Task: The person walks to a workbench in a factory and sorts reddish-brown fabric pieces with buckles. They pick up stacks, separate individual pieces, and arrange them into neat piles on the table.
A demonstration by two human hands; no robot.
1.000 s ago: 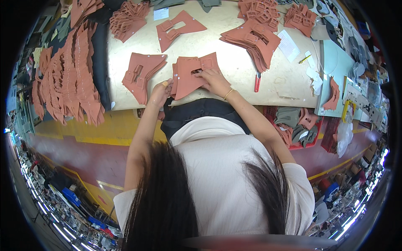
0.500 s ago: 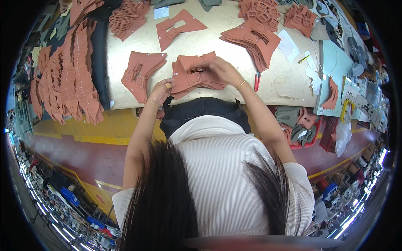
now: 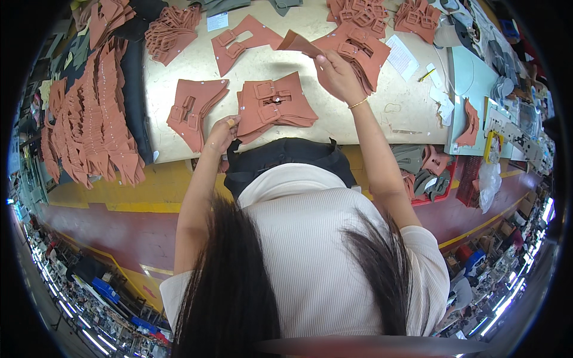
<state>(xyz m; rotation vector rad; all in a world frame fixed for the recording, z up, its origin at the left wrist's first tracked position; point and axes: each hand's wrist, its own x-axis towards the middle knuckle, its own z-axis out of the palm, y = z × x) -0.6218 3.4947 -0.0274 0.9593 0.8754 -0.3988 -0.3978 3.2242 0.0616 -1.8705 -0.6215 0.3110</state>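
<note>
Directly in front of me lies a stack of brick-red buckle-strap pieces (image 3: 298, 101), covered buckles and a slot showing on its top piece. My left hand (image 3: 222, 132) is closed on the stack's lower left corner, thumb on top. Raised over the table to the right, my right hand (image 3: 340, 77) grips one brick-red piece (image 3: 298, 44) that bends away to the left. Behind that hand sits a larger stack of similar pieces (image 3: 377, 53), partly hidden. A smaller stack (image 3: 190, 107) lies left of my left hand, and a flat piece (image 3: 256, 31) lies farther back.
Overlapping rows of brick-red pieces (image 3: 89, 113) cover the table's left end. More buckled stacks (image 3: 173, 30) line the far side. A paper sheet (image 3: 403, 56) and a yellow pen (image 3: 426, 76) lie at right. A red crate (image 3: 444, 194) of grey and brick-red pieces stands below the table edge.
My right hand has moved up and right from the middle stack, carrying a piece off it. The buckles underneath now show. My left hand stays at the stack's corner.
</note>
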